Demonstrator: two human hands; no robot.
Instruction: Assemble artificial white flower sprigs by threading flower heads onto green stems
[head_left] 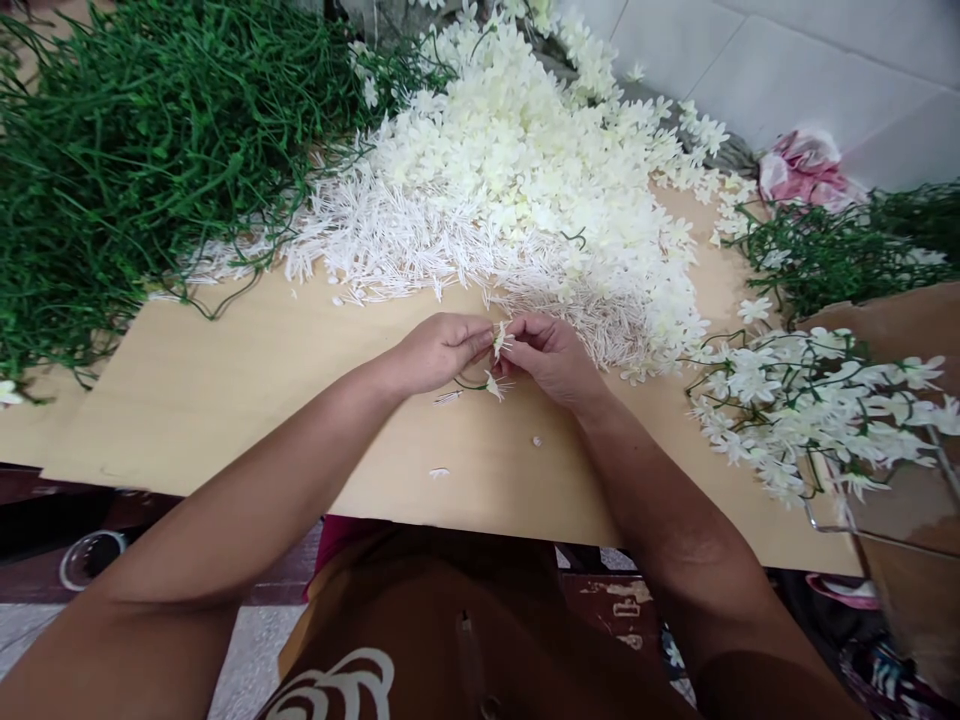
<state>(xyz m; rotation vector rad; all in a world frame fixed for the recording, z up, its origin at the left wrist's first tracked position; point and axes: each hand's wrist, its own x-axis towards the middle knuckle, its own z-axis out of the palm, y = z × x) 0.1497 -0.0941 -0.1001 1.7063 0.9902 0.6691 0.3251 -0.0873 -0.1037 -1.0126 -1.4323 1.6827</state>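
My left hand and my right hand meet over the middle of a pale wooden board. Together they pinch a small white artificial flower between the fingertips. A thin green stem with another white bloom hangs just below the hands, and it seems to run up into my left hand. Right behind the hands lies a big heap of white flower heads and white plastic stamens.
A mass of green plastic stems covers the left side. Finished stems with white flowers lie at the right, near a brown box. More green stems and a pink cloth sit behind. Loose white bits dot the board.
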